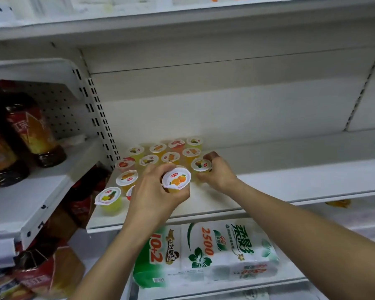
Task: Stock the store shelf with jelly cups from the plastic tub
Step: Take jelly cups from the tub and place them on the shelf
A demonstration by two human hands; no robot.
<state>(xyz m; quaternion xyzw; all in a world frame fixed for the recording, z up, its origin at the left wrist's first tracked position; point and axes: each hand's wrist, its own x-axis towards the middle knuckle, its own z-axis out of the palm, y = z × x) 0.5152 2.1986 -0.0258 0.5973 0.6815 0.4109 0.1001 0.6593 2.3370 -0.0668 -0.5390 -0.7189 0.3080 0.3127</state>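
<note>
Nearest to us, our two bare forearms reach up from the bottom edge toward the white shelf (268, 169). Our left hand (154, 198) wraps its curled fingers round an orange cup (176, 178), gripping the yellow body from the left and below so the lid faces us above the fingers. This cup is held over the shelf, just in front of the group of cups already standing there. Our right hand (219, 174) curls round a second cup (201, 164) at the right end of the group, thumb behind it and fingers at its near side; we cannot tell whether this cup rests on the shelf or is slightly lifted.

The held cups are small and clear with yellow jelly inside, sealed by round white foil lids printed with fruit, two oranges on the left-hand one.

The standing cups (158, 152) form rough rows running back to the rear panel, yellow and reddish, lids up. A pineapple cup (108, 198) stands nearest the front edge at the left, just beside our left hand. To the right of the group the shelf surface shows bare white.

On the neighbouring shelf to the left lie dark bottles (33, 135) with red and yellow labels. Below, a tissue pack (214, 252) in white and green lies on the lower shelf.
</note>
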